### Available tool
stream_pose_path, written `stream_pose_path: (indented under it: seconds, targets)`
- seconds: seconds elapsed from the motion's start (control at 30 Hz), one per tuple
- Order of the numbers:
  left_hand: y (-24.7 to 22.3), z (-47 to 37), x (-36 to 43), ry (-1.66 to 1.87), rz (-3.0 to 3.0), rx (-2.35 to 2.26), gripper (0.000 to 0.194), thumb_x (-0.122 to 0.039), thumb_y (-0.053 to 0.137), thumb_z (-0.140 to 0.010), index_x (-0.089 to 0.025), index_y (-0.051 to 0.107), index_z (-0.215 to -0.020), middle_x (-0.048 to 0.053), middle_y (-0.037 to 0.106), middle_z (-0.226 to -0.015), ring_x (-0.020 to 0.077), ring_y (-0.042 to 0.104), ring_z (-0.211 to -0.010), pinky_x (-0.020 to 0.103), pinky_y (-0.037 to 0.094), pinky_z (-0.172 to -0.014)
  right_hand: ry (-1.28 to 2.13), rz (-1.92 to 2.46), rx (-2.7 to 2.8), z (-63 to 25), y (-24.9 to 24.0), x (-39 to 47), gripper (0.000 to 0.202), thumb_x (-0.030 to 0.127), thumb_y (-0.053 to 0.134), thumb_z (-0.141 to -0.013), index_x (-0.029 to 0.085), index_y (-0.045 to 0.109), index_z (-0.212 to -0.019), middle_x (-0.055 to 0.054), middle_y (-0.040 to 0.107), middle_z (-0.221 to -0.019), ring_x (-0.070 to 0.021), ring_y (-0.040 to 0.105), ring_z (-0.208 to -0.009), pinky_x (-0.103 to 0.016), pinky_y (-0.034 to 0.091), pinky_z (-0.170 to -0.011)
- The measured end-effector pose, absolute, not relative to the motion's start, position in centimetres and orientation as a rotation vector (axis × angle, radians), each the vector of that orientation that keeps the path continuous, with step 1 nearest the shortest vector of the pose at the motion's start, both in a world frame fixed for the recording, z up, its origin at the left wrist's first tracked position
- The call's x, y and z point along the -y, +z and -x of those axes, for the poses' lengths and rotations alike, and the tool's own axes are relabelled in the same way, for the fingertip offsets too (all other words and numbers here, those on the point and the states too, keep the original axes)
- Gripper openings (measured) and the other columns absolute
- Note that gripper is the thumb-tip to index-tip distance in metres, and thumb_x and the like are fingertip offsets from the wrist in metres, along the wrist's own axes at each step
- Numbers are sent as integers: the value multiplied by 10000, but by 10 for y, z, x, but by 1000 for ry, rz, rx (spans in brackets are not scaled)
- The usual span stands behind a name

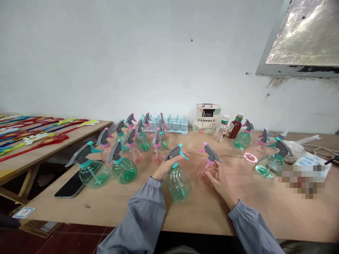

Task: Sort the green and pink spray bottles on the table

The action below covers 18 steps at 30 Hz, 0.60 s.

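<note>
My left hand (164,167) grips the grey and teal head of a green spray bottle (179,185) in front of me. My right hand (219,179) is wrapped around the body of a pink spray bottle (203,170) with a grey and pink head, just to the right. Several more green and pink spray bottles stand grouped on the left, the closest to my left hand being a pink spray bottle (158,152). On the right side stand a green spray bottle (242,140), a pink spray bottle (255,151) and a larger green spray bottle (270,165).
A black phone (69,186) lies under the left bottles on the wooden table (119,208). At the back are a light-blue mould tray (180,125), a paper bag (205,123) and two labelled bottles (235,127). A white box (312,163) and cables sit far right. Colourful items cover the left table (74,137).
</note>
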<state>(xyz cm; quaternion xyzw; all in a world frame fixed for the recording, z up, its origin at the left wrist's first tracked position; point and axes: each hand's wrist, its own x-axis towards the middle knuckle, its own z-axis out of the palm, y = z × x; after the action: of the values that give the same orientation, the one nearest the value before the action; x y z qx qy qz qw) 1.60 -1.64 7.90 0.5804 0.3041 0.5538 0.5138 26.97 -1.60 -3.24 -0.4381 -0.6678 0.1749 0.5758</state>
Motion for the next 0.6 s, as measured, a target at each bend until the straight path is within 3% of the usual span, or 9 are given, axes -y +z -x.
stream_pose_path:
  seconds: [0.07,0.23,0.37,0.47,0.6]
  targets:
    - [80,-17,18,1310,-1428,-695,230,-436,701,-748,-207,701,-765,44,736,-855,215,670,-964,354,441,-1028,407,1035,1564,-270,-33,16,531,494,670,-862,263,489,-1304,-105,628,-1247,-269,625,-1176,-507,504,-1048]
    - [84,-16,20,1479,-1474,-860,325,-500,653,-791,-207,653,-649,31,686,-700,187,648,-770,344,483,-918,429,1026,1548,-268,-31,18,509,498,666,-864,258,502,-1283,-104,639,-1230,-260,640,-1154,-480,530,-1024]
    - [93,-2,35,1511,-1591,-950,302,-496,737,-752,-203,734,-827,38,703,-793,194,636,-779,321,497,-825,422,1048,1538,-269,-32,19,546,499,678,-855,256,493,-1308,-111,626,-1254,-279,614,-1205,-519,505,-1056]
    - [95,18,49,1552,-1638,-1129,362,-460,773,-735,-200,754,-985,10,659,-740,160,571,-669,275,465,-686,439,1058,1543,-270,-36,19,546,491,668,-871,270,476,-1332,-110,605,-1291,-283,585,-1248,-546,478,-1083]
    - [82,50,55,1738,-1631,-1437,322,-435,773,-732,-185,730,-930,-28,586,-647,123,497,-595,237,400,-592,480,1066,1555,-273,-41,18,604,469,648,-897,286,398,-1416,-111,550,-1387,-270,516,-1340,-548,416,-1149]
